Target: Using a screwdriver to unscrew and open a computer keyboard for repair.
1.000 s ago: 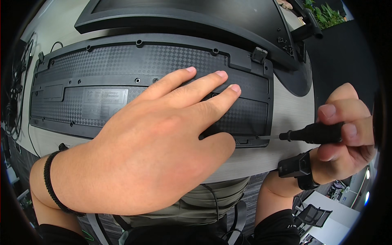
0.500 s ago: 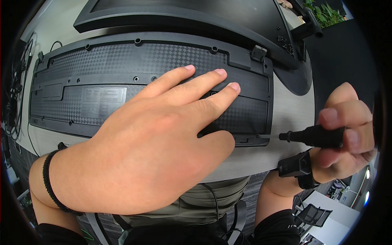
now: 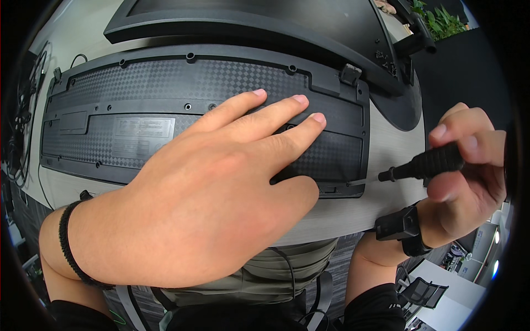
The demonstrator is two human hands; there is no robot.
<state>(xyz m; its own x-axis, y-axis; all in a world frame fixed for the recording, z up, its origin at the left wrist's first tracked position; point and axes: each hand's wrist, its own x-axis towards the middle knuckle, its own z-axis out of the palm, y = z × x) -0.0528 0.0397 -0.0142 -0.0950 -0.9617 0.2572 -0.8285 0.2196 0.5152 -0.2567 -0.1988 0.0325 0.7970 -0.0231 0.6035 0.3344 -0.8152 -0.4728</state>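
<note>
A black keyboard (image 3: 143, 102) lies upside down on the desk, showing its checkered underside, screw holes and a label. My left hand (image 3: 221, 182) rests flat on its right half, fingers spread, hiding part of the middle. Off the keyboard's right end, my right hand (image 3: 469, 149) grips the black handle of a screwdriver (image 3: 422, 166). The shaft points left, and its tip meets the keyboard near the lower right corner. Whether a screw sits under the tip is too small to tell.
Behind the keyboard a black monitor (image 3: 265, 25) lies on the desk (image 3: 395, 151), with several small screws (image 3: 383, 59) on it. Coiled black cables (image 3: 25, 110) hang at the left. A green plant (image 3: 441, 22) stands at the far right, an office chair (image 3: 425, 291) at the lower right.
My right fingers have shifted on the screwdriver handle, the thumb now below it. The handle has tilted up a little while the tip stays at the corner. My left hand has hardly moved.
</note>
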